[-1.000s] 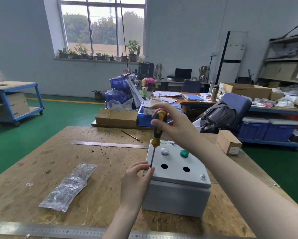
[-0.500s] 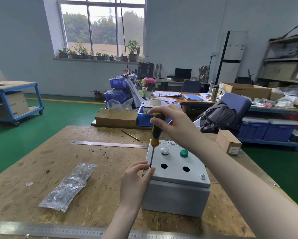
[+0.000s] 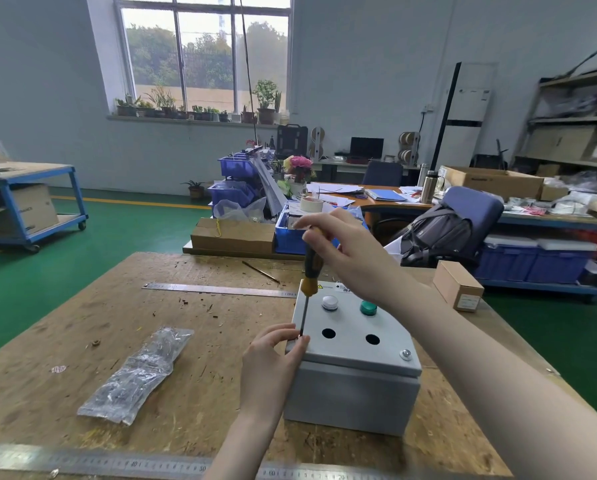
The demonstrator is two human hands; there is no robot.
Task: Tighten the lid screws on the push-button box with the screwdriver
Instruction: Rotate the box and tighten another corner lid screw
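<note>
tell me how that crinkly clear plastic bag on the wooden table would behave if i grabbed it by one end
The crinkled clear plastic bag looks limp, so it would probably sag and fold. Small dark parts seem loose inside, so they would likely slide toward the low end. The glossy film may feel slippery.

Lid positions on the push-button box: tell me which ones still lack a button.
The two near holes; the far positions hold a white button and a green button.

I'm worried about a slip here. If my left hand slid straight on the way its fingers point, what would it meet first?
Probably the screwdriver shaft: the left hand already has its fingertips at the near-left corner of the push-button box lid, right beside the tip. Depth is unclear, so contact cannot be confirmed.
</note>
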